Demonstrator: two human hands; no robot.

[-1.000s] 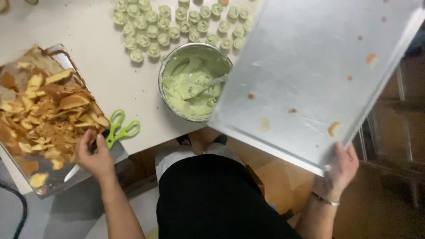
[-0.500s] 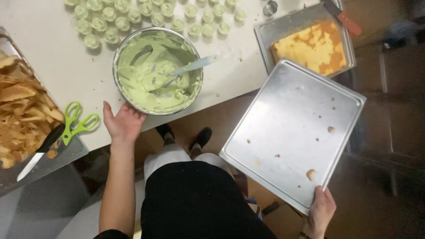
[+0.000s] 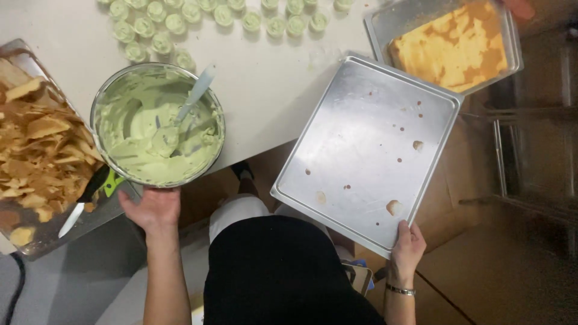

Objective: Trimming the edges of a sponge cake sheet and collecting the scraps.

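Left hand (image 3: 152, 209): fingers curled on the near rim of the bowl (image 3: 103, 103) of green cream, at the surface (image 3: 271, 78) edge. A spatula (image 3: 180, 115) stands in the cream. Right hand (image 3: 407, 245): pinching the near corner of the empty tray (image 3: 361, 132), which overhangs the surface edge, far corner touching the cake pan (image 3: 380, 24). Left of the bowl: a tray of scraps (image 3: 42, 150), a knife (image 3: 81, 204).

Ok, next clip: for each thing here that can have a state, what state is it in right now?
Metal bowl: part full of green cream, spoon inside, left hand at its near rim.
Baking tray: bare except crumbs, held at its near corner by right hand.
Cake pan: holds yellow cake.
Small green cups: filled, upright.
Scrap tray: heaped with brown trimmings.
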